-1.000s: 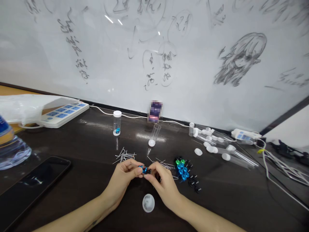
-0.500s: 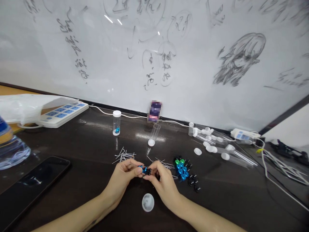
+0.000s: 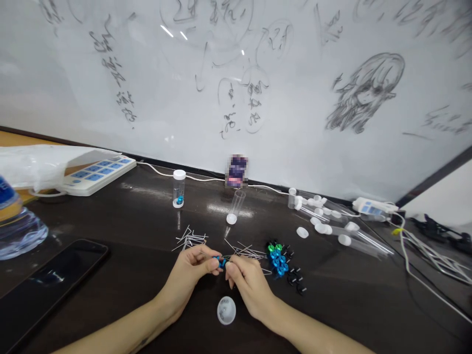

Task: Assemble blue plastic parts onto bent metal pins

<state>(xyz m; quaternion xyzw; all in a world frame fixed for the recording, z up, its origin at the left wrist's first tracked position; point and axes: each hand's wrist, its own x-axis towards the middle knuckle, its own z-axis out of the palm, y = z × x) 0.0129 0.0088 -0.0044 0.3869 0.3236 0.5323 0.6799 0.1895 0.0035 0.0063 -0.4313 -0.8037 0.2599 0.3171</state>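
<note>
Fig., my left: dark phone flat on tabletop | water bottle beyond it | power strip by whiteboard | far right: cables

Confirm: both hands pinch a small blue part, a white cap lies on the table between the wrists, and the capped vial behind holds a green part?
One slip: the piece inside the capped vial is blue, not green, as the head view shows. The rest stands: the left hand and right hand pinch a small blue part, and the white cap lies on the table between the wrists.
</note>
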